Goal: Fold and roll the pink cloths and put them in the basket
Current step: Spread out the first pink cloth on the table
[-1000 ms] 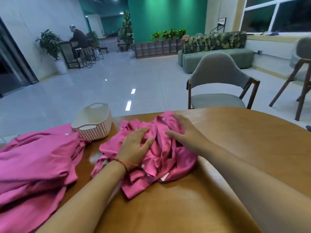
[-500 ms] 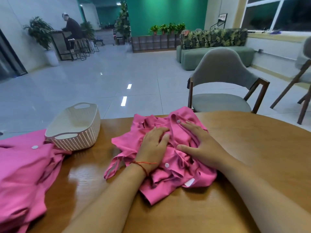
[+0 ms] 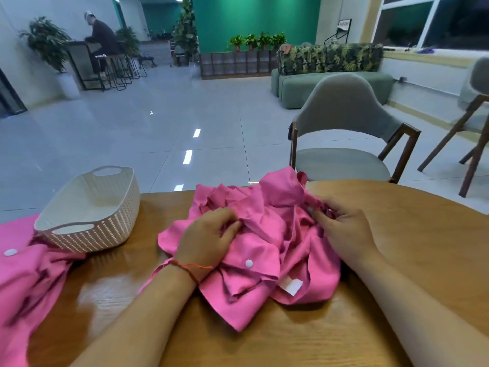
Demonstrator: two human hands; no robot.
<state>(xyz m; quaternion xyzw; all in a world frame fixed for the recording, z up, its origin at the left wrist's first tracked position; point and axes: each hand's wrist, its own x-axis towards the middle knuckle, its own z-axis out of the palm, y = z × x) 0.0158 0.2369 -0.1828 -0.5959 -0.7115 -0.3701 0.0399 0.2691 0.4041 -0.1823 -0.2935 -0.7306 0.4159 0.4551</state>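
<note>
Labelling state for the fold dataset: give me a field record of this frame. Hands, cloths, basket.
left hand: grips a fold of the crumpled pink cloth
right hand: pinches a bunched part of the same cloth, far right side
crumpled pink cloth: unfolded, on the table
second pink cloth: heaped at the table's left edge, by the basket's near side
basket: white, upright, nothing visible inside
progress: no cloth rolled or in the basket

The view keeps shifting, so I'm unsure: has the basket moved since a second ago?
No. The basket still sits at the table's far edge, against the left pink cloth pile; only the camera turned.
</note>
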